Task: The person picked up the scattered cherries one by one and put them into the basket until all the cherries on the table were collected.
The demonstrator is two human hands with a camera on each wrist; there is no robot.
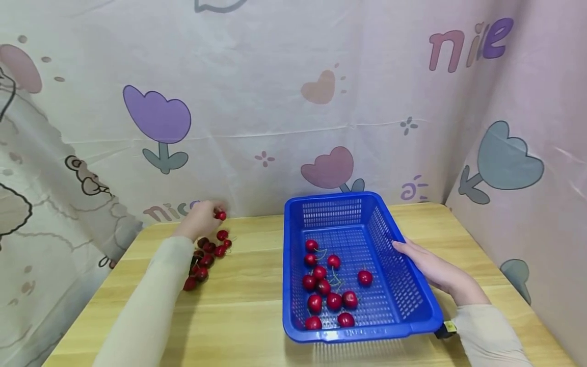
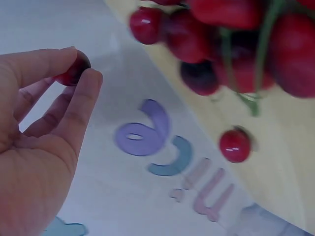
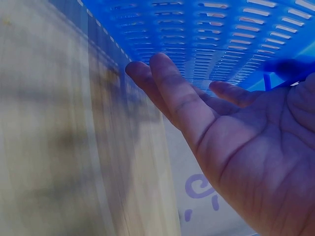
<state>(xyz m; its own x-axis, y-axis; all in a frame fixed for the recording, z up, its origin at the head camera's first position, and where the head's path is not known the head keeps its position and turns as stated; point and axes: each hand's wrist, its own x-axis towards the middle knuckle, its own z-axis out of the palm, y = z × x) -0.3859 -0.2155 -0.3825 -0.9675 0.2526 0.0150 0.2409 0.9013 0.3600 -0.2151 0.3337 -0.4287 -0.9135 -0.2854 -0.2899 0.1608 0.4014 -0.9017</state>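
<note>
My left hand point(image 1: 202, 220) is at the table's back left, pinching a dark red cherry point(image 2: 81, 69) between thumb and fingertips. Just in front of that hand, a loose pile of cherries point(image 1: 207, 260) lies on the table, some with green stems. A blue plastic basket point(image 1: 367, 334) with slotted walls stands right of centre. Several red cherries point(image 1: 334, 301) are inside it, mostly on its left side. My right hand point(image 1: 440, 270) holds the basket's right side, thumb at the rim and fingers point(image 3: 179, 93) along the outside beneath it.
The light wooden table point(image 1: 243, 316) ends at the back against a pale printed curtain point(image 1: 257, 92), which also hangs at both sides. A single cherry point(image 2: 235, 146) lies apart from the pile. A small black object with a yellow label point(image 1: 447, 329) sits at the right wrist.
</note>
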